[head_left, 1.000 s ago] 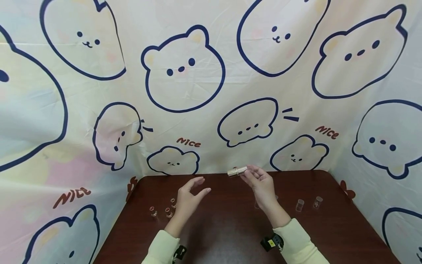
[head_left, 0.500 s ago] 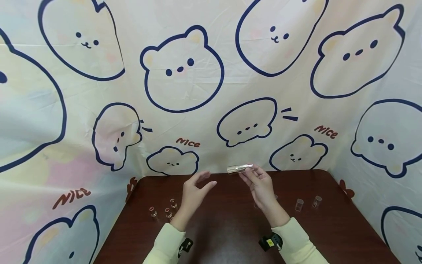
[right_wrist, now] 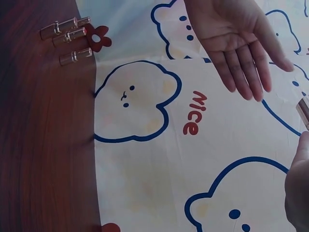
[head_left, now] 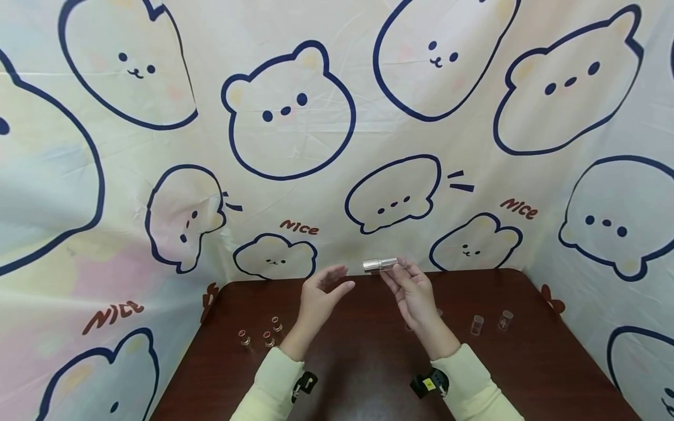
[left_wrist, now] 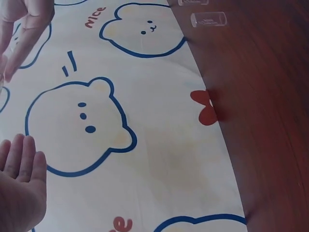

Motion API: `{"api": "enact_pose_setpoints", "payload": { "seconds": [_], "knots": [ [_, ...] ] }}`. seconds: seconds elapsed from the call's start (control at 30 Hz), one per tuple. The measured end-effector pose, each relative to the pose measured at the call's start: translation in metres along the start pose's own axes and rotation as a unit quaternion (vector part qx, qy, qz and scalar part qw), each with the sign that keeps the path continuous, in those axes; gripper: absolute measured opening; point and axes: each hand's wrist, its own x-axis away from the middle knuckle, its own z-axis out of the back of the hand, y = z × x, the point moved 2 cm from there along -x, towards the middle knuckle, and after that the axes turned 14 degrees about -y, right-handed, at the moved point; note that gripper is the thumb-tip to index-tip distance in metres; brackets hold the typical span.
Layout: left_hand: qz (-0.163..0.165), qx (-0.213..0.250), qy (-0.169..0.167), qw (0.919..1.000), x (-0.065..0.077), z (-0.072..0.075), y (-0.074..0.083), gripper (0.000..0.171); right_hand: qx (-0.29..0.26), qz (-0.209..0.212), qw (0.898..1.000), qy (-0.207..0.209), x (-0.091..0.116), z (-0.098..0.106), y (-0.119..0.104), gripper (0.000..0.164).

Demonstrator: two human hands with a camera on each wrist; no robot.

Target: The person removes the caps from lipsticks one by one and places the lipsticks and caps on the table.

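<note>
My right hand [head_left: 418,301] pinches a silvery lipstick tube [head_left: 378,265] between thumb and fingers, raised near the table's far edge. The tube lies almost level, its metallic end toward my left hand; fingers hide part of its clear end. My left hand [head_left: 318,298] is just left of it, holding nothing, its thumb apart from the fingers. In the right wrist view the left palm [right_wrist: 236,41] faces the camera, with the tube [right_wrist: 304,111] cut off at the right edge.
Several uncapped lipsticks [head_left: 269,338] stand on the left of the dark wood table [head_left: 363,374]. Clear caps [head_left: 477,325] stand on the right, one partly behind my right hand. A cloth printed with bears [head_left: 289,134] hangs around the back and sides.
My left hand has moved right and up, closer to the tube. The right hand keeps its hold on the lipstick, raised slightly and turned more level.
</note>
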Motion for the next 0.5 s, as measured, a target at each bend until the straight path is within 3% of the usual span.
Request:
{"api": "enact_pose_setpoints", "payload": {
  "seconds": [0.23,0.5],
  "knots": [
    [-0.013,0.029,-0.019,0.9993,-0.011,-0.008,0.005,0.035,-0.006,-0.002,1.000,-0.014,-0.001,-0.004,0.001,0.020],
    [0.013,0.064,-0.036,0.9972,-0.014,-0.015,0.008,0.037,-0.009,-0.011,1.000,-0.018,0.001,-0.010,0.003,0.018]
  ]
}}
